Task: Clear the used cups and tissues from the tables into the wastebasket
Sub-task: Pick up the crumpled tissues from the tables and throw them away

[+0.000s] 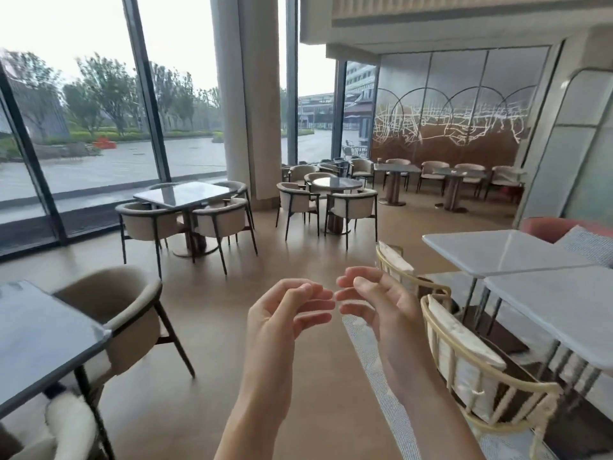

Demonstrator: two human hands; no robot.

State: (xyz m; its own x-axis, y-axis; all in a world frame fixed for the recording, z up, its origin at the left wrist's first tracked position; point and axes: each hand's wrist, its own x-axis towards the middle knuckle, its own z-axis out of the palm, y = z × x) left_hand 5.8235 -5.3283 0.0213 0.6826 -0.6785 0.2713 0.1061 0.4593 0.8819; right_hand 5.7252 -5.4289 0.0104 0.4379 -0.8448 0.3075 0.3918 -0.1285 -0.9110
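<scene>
Both hands hold nothing: left hand (285, 313) and right hand (378, 307) loosely curled. A small cup (380, 160) stands far ahead, nearer the right hand.

No words, labels, brands or numbers can be read anywhere here. The far wall panel (447, 127) carries only a white line pattern, not letters.

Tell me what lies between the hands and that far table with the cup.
Head view: bare floor, then round table with chairs, before the far table bearing a cup; left hand, right hand.
</scene>
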